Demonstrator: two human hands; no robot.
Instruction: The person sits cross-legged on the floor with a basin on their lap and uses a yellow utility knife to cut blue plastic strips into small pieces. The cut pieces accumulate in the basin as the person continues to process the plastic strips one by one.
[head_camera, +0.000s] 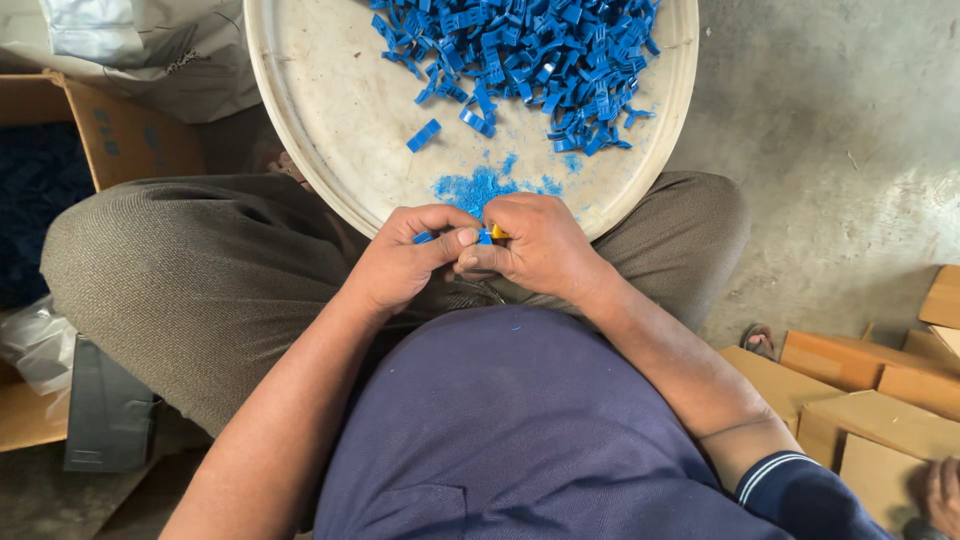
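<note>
A small blue plastic piece (424, 237) was pinched in the curled fingers of the left hand (400, 262), just below the near rim of the round off-white tray (330, 110). The right hand (535, 245) was clenched around a small yellow-tipped tool (497, 233) set against the piece. A large heap of hard, angular blue clips (540, 60) remained at the tray's far side; one clip (423, 135) and gritty blue shavings (480, 187) lay nearer the hands.

The small blue clips (520, 55) heaped in the round tray (330, 110) looked like hard, matt plastic, with blue shavings (480, 187) powdery beneath them. The tray itself was off-white, scuffed and dull. Right of the tray, the concrete floor (850, 130) was rough and grey; the cardboard boxes (860, 400) below it were matt brown.
</note>
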